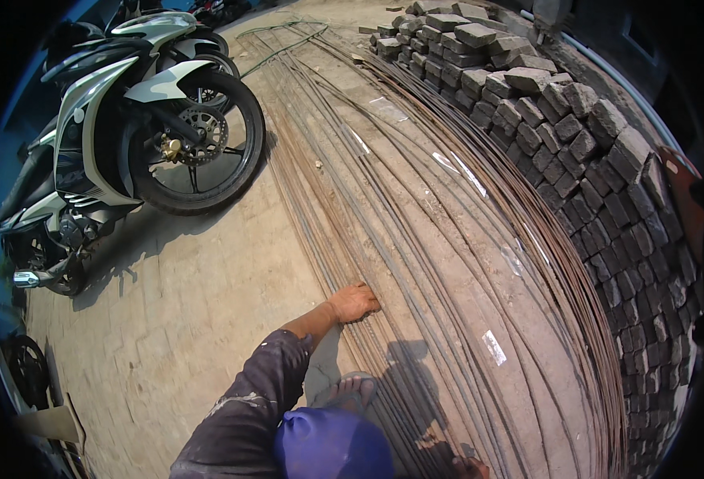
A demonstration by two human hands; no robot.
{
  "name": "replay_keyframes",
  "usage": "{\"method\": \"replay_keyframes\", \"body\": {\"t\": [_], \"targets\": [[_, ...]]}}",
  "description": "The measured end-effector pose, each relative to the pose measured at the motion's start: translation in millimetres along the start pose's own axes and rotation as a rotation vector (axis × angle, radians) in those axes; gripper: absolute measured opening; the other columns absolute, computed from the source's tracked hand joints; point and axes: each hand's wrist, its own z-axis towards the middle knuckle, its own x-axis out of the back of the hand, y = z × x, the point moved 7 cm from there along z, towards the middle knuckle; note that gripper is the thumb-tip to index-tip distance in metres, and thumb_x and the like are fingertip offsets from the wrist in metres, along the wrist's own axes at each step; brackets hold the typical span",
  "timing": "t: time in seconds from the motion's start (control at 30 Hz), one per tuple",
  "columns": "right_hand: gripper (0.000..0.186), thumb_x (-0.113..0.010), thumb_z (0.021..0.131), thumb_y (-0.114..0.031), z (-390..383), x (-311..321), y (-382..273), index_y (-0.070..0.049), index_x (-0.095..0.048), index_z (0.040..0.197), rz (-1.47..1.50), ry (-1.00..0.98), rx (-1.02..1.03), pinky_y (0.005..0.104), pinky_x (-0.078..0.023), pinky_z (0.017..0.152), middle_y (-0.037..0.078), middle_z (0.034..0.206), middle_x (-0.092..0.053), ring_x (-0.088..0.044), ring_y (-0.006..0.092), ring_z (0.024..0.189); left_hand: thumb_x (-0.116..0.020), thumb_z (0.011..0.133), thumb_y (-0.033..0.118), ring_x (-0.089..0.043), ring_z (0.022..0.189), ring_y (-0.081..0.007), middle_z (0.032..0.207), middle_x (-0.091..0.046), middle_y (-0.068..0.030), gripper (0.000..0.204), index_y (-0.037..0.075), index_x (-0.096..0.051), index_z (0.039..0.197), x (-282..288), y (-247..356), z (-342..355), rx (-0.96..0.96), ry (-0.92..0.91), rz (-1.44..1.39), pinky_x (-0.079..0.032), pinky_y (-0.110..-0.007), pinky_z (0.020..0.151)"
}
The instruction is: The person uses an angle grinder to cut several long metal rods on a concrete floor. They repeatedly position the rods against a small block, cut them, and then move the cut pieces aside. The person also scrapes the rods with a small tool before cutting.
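Note:
Long, rusty steel rods point(400, 239) lie in a bundle along the paving, fanning across the middle and right of the view. My left hand point(354, 302), at the end of a dark, stained sleeve, has its fingers curled round a few rods at the bundle's left side. My right hand point(468, 467) is low over the rods at the bottom edge, mostly cut off, so its grip is unclear. My sandalled foot point(352, 389) is beside the rods, below my left hand. A rounded purple cloth shape point(332, 443) covers part of the bottom centre.
White-and-black motorcycles point(96, 144) stand at upper left, front wheel near the rods. Dark paving bricks point(551, 128) are stacked along the right. A green hose-like line point(280, 48) crosses the rods' far end. Another wheel point(24, 359) and a board point(52, 423) are at lower left.

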Motion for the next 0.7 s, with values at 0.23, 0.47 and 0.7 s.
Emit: {"method": "replay_keyframes", "body": {"t": [0.23, 0.47, 0.7], "targets": [[0.072, -0.060, 0.091, -0.067, -0.8, -1.4, 1.2, -0.001, -0.070, 0.120, 0.015, -0.008, 0.009, 0.0481, -0.051, 0.084, 0.025, 0.099, -0.070, -0.067, 0.0413, 0.093, -0.056, 0.094, 0.018, -0.063, 0.116, -0.0239, 0.113, -0.073, -0.0054, 0.028, 0.012, -0.075, 0.114, 8.1, -1.7, -0.5, 0.068, -0.012, 0.024, -0.043, -0.040, 0.106], [0.070, -0.059, 0.093, -0.064, -1.6, -3.8, 0.3, -0.001, -0.069, 0.122, 0.029, -0.018, 0.026, 0.0484, -0.050, 0.087, 0.025, 0.103, -0.070, -0.067, 0.0425, 0.098, -0.055, 0.093, 0.015, -0.061, 0.118, -0.0248, 0.116, -0.073, -0.0056, 0.030, 0.011, -0.075, 0.116, 5.4, -13.3, -1.8, 0.117, 0.010, 0.015, -0.042, -0.038, 0.109], [0.068, -0.059, 0.094, -0.062, -4.0, -7.4, 6.3, -0.001, -0.068, 0.125, 0.040, -0.023, 0.025, 0.0487, -0.050, 0.091, 0.026, 0.107, -0.070, -0.066, 0.0438, 0.102, -0.055, 0.092, 0.013, -0.061, 0.120, -0.0264, 0.119, -0.072, -0.0071, 0.032, 0.010, -0.074, 0.117, -1.6, -18.3, -3.8, 0.139, -0.013, 0.018, -0.045, -0.037, 0.107]]}}
